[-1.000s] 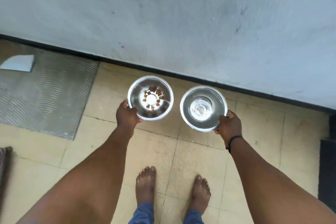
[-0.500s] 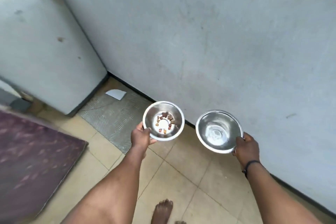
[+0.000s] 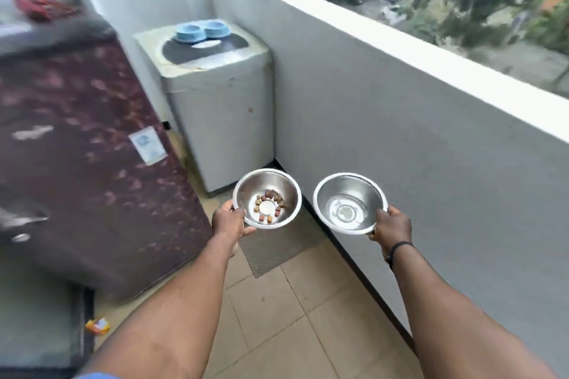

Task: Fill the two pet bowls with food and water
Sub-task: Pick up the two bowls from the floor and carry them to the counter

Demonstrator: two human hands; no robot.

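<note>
Balcony floor (image 3: 295,317) beneath upright bowls (image 3: 267,198)

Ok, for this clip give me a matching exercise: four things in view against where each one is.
Things:
1. kibble bowl
2. water bowl
3. blue double feeder
4. black wristband

Places:
A. on the washing machine
B. held by the left hand
C. on the right wrist
D. held by the right hand

Pairs: 1-B, 2-D, 3-A, 4-C
</note>
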